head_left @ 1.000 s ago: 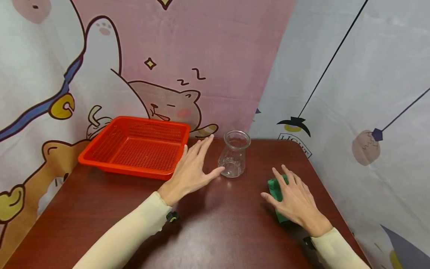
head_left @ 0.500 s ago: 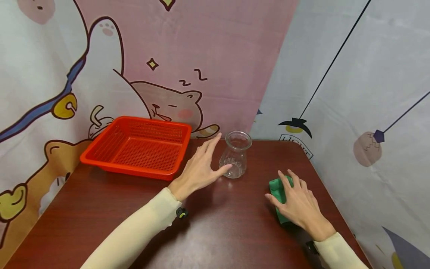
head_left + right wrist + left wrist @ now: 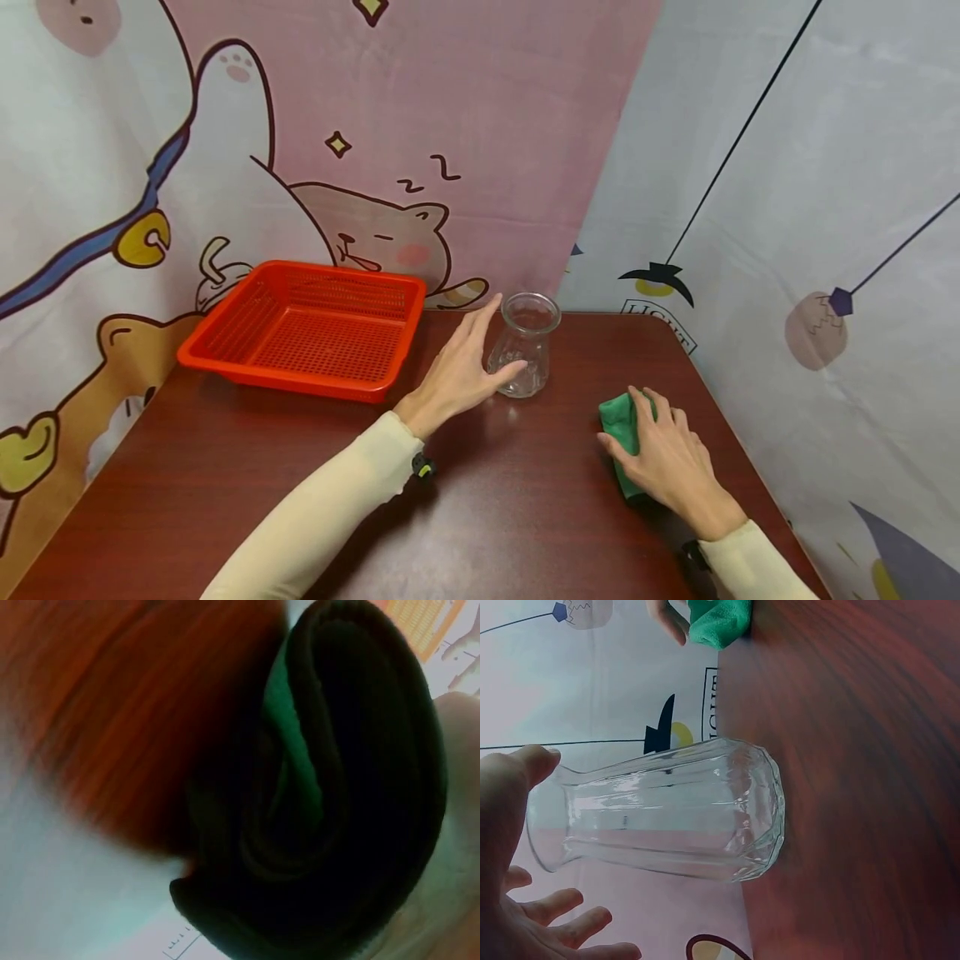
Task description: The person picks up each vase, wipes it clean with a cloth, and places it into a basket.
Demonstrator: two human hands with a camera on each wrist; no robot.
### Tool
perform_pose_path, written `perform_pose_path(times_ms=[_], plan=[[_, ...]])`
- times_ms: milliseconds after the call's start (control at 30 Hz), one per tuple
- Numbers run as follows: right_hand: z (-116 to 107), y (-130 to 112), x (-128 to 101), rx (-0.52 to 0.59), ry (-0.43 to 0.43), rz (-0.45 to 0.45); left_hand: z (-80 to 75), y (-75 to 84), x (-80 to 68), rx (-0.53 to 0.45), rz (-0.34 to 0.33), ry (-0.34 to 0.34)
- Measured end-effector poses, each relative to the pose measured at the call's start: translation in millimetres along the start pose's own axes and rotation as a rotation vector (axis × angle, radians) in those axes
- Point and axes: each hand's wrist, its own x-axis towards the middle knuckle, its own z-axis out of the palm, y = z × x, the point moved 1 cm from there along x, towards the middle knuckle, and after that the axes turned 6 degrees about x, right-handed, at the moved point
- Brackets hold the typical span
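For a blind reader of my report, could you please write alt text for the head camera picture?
A person's left hand reaches with open fingers to a clear glass vase on a brown table, while the right hand rests on a folded green cloth. A red basket stands at the left.

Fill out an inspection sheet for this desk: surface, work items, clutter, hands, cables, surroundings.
Surface: dark wooden table, glossy.
Work items: empty clear glass vase, upright; folded green cloth, lying flat.
Clutter: empty red basket at the back left.
Hands: left hand open beside the vase, thumb at its side, no grip seen; right hand resting on the cloth, thumb at its edge.
Cables: nothing seen.
Surroundings: cartoon cat curtain behind, pale printed curtain on the right.
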Motion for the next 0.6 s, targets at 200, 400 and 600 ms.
perform_pose_path(times_ms=[200, 400, 600], plan=[[1, 2, -2, 0.000, 0.005, -0.015, 7.1, 1.0, 6.1, -0.031, 0.006, 0.013], [3, 2, -5, 0.004, 0.013, -0.007, 14.2, -0.5, 9.9, -0.049, -0.004, 0.022], [7, 1, -5, 0.022, -0.012, 0.003, 21.2, -3.3, 14.3, -0.051, 0.012, 0.053]])
